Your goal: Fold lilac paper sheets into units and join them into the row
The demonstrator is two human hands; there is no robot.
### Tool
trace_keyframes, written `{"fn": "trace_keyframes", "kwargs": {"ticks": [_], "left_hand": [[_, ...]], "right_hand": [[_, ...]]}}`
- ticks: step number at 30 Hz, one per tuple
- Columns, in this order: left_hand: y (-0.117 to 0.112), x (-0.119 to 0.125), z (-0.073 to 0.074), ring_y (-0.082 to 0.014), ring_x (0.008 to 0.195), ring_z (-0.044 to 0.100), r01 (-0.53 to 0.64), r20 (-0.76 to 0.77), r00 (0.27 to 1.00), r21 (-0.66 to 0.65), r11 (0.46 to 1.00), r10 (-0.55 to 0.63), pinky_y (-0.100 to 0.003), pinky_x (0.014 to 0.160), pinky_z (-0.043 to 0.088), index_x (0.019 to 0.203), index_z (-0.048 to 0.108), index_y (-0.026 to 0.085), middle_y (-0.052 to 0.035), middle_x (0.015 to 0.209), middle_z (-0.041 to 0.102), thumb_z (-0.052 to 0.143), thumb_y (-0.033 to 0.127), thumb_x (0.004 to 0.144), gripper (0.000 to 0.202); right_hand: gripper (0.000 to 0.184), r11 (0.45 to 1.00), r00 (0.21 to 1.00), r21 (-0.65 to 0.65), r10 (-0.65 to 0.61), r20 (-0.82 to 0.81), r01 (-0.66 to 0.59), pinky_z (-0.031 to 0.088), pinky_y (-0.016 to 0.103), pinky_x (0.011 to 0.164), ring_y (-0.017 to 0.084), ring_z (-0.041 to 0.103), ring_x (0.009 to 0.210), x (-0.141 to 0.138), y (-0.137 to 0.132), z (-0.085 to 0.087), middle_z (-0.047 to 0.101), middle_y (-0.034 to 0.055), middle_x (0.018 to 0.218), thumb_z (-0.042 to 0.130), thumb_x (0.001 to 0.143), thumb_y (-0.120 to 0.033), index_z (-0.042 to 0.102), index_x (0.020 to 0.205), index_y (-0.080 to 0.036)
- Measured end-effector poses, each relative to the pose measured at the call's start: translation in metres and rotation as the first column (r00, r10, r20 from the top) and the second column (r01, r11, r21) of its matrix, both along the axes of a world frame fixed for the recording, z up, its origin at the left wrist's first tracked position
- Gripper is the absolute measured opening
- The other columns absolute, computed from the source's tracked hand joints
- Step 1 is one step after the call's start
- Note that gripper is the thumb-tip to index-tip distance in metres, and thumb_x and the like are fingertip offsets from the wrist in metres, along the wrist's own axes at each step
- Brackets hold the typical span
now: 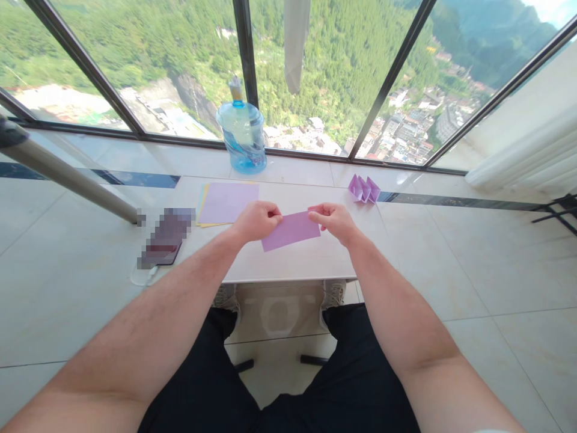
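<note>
A purple sheet of paper [292, 233], shaped as a long rectangle, is held between my two hands above the white table [288, 264]. My left hand [259, 220] pinches its upper left corner, thumb and fingers closed. At the upper right corner my right hand [332, 220] grips the paper between thumb and fingers. Left of my left hand lies a stack of paper [229, 201], lilac on top with yellow edges showing beneath. Folded purple paper pieces [363, 189] stand in a row at the table's far right.
A blue water jug [243, 138] stands behind the table by the window. A phone [166, 239], partly blurred, with a white cable, is at the left. A grey pole [76, 171] slants in from the left. White curtains [527, 144] hang at the right.
</note>
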State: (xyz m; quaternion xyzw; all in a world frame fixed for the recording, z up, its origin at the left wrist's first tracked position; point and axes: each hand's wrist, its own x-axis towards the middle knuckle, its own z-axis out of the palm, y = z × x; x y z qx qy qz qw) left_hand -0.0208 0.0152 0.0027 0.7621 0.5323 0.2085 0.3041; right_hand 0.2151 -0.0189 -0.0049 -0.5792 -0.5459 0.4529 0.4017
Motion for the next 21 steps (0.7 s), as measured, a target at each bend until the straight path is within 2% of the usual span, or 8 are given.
{"fn": "trace_keyframes", "kwargs": {"ticks": [3, 5, 6, 8, 10, 14, 18, 21], "left_hand": [[-0.002, 0.002, -0.009, -0.0225, 0.081, 0.067, 0.043, -0.061, 0.998, 0.111, 0.993, -0.036, -0.032, 0.078, 0.051, 0.088, 0.076, 0.022, -0.0053, 0.085, 0.075, 0.061, 0.032, 0.078, 0.02], [-0.005, 0.005, -0.018, -0.026, 0.098, 0.065, 0.108, -0.135, 0.988, 0.255, 0.961, -0.076, -0.037, 0.092, 0.049, 0.102, 0.075, 0.021, -0.0081, 0.099, 0.073, 0.063, 0.026, 0.077, 0.029], [-0.007, 0.006, -0.022, -0.0269, 0.104, 0.064, 0.168, -0.181, 0.976, 0.288, 0.943, -0.118, -0.038, 0.097, 0.048, 0.105, 0.076, 0.021, -0.009, 0.103, 0.072, 0.061, 0.023, 0.077, 0.031], [-0.011, 0.009, -0.03, -0.0263, 0.108, 0.063, 0.293, -0.265, 0.938, 0.263, 0.919, -0.223, -0.038, 0.099, 0.048, 0.107, 0.076, 0.021, -0.0094, 0.107, 0.071, 0.056, 0.02, 0.081, 0.033], [-0.014, 0.012, -0.037, -0.0251, 0.107, 0.064, 0.358, -0.313, 0.907, 0.218, 0.908, -0.283, -0.037, 0.098, 0.049, 0.111, 0.076, 0.023, -0.0087, 0.107, 0.07, 0.049, 0.02, 0.085, 0.037], [-0.017, 0.015, -0.042, -0.0255, 0.106, 0.063, 0.391, -0.351, 0.888, 0.232, 0.891, -0.298, -0.037, 0.098, 0.049, 0.116, 0.075, 0.022, -0.0101, 0.104, 0.069, 0.043, 0.023, 0.09, 0.04], [-0.018, 0.015, -0.043, -0.0241, 0.104, 0.062, 0.406, -0.369, 0.879, 0.252, 0.878, -0.301, -0.036, 0.099, 0.048, 0.118, 0.073, 0.022, -0.009, 0.101, 0.067, 0.044, 0.022, 0.091, 0.04], [-0.018, 0.016, -0.042, -0.0238, 0.104, 0.062, 0.41, -0.385, 0.874, 0.258, 0.875, -0.296, -0.036, 0.1, 0.048, 0.12, 0.071, 0.021, -0.0086, 0.1, 0.066, 0.043, 0.02, 0.09, 0.041]], "right_hand": [[0.02, 1.0, 0.992, -0.014, -0.013, 0.123, 0.015, 0.038, 0.022, 0.052, 0.01, 0.052, 0.056, -0.009, 0.001, -0.009, 0.063, -0.0025, 0.059, 0.071, 0.071, -0.036, 0.07, 0.068, -0.017], [0.018, 0.999, 0.974, -0.029, -0.026, 0.223, 0.034, 0.038, 0.023, 0.053, 0.011, 0.053, 0.057, -0.013, 0.005, -0.018, 0.062, -0.0026, 0.059, 0.068, 0.073, -0.033, 0.069, 0.066, -0.017], [0.016, 0.999, 0.954, -0.031, -0.024, 0.298, 0.035, 0.038, 0.023, 0.054, 0.012, 0.054, 0.058, -0.015, 0.006, -0.023, 0.063, -0.0022, 0.06, 0.067, 0.073, -0.032, 0.069, 0.066, -0.017], [0.014, 1.0, 0.892, 0.001, -0.014, 0.452, 0.016, 0.039, 0.024, 0.058, 0.013, 0.057, 0.062, -0.017, 0.008, -0.031, 0.066, -0.0011, 0.064, 0.066, 0.074, -0.03, 0.071, 0.068, -0.019], [0.014, 0.999, 0.821, 0.05, -0.022, 0.57, -0.009, 0.04, 0.025, 0.062, 0.014, 0.058, 0.065, -0.018, 0.007, -0.037, 0.068, -0.0002, 0.068, 0.066, 0.077, -0.032, 0.072, 0.071, -0.02], [0.015, 0.976, 0.718, 0.193, -0.06, 0.694, -0.105, 0.043, 0.027, 0.072, 0.017, 0.062, 0.078, -0.019, -0.003, -0.042, 0.072, 0.0034, 0.082, 0.064, 0.085, -0.031, 0.075, 0.082, -0.022], [0.022, 0.903, 0.676, 0.334, -0.07, 0.733, -0.269, 0.044, 0.027, 0.084, 0.018, 0.063, 0.094, -0.016, -0.014, -0.049, 0.073, 0.0054, 0.098, 0.056, 0.096, -0.03, 0.077, 0.099, -0.025], [0.027, 0.849, 0.62, 0.372, -0.07, 0.782, -0.374, 0.045, 0.028, 0.085, 0.019, 0.062, 0.097, -0.013, -0.019, -0.054, 0.074, 0.0055, 0.103, 0.052, 0.099, -0.026, 0.076, 0.109, -0.026]]}}
